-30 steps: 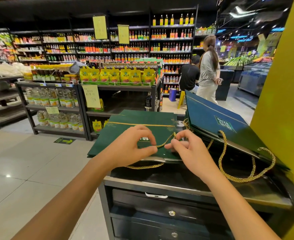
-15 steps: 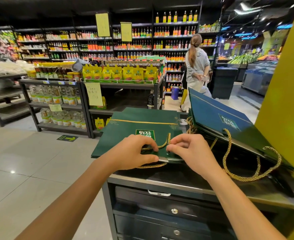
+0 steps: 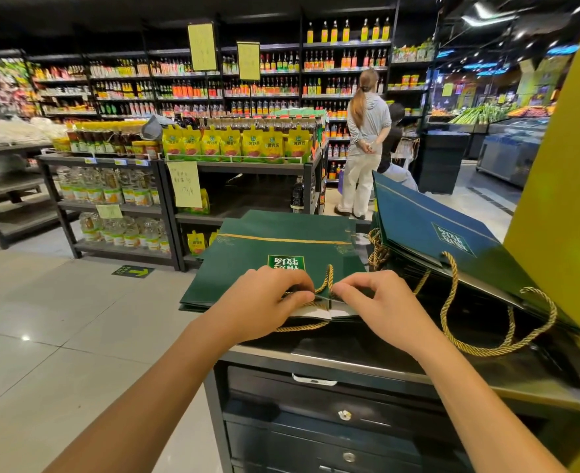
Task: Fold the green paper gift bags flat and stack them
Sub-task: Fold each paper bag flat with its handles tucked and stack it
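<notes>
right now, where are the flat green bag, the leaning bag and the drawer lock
flat green bag (image 3: 242, 268), head view, top face
leaning bag (image 3: 414, 216), head view, front face
drawer lock (image 3: 344, 415), head view, centre

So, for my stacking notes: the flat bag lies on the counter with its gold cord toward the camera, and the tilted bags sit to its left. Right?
No: the head view shows the tilted bags to the right of the flat bag, by the yellow wall. The flat bag does lie on the counter with its gold cord toward the camera.
</notes>
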Motion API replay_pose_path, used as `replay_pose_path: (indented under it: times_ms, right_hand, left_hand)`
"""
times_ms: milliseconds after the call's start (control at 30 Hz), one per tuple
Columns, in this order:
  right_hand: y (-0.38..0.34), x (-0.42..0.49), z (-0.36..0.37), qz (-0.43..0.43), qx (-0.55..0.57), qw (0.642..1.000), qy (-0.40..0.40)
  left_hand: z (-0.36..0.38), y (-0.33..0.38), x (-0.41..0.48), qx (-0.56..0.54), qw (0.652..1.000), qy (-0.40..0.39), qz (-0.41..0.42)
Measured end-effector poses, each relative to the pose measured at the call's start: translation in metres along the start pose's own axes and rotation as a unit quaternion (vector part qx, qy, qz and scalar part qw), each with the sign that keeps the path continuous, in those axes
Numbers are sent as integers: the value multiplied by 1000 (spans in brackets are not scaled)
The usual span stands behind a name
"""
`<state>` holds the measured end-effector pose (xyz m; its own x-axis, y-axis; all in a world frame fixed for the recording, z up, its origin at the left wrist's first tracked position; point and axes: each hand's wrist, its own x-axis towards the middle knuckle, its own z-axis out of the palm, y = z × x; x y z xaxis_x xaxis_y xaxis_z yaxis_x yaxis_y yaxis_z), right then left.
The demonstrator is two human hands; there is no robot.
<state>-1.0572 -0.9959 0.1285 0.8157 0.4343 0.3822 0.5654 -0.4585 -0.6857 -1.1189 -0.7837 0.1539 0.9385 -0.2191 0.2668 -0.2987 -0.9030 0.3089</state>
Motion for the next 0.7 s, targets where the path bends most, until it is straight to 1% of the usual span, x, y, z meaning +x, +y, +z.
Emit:
replay_pose_path:
  times_ms: [133,267,400,467,533,600,700]
  right_hand:
    - [2,-6,-6,-34,-1,999,-32]
    - [9,-10,-3,-68,-12,997,-14]
    - [16,-14,7,-86,6,996,18]
    - [19,-16,11,-86,18,995,35]
    - [21,-17,14,-84,36,995,46]
    - [22,-18,17,-85,46,994,53]
    - [22,-20,21,-94,52,992,63]
  left_hand:
    - [1,2,1,43,999,26,13]
    - [2,7,-1,69,995,63,28]
    - [21,6,-8,93,968,210,97]
    - [33,8,-9,107,953,256,120]
    - [42,10,-10,128,946,264,135]
    - [50,11,-11,141,948,256,128]
    - [57,14,-11,146,959,233,63]
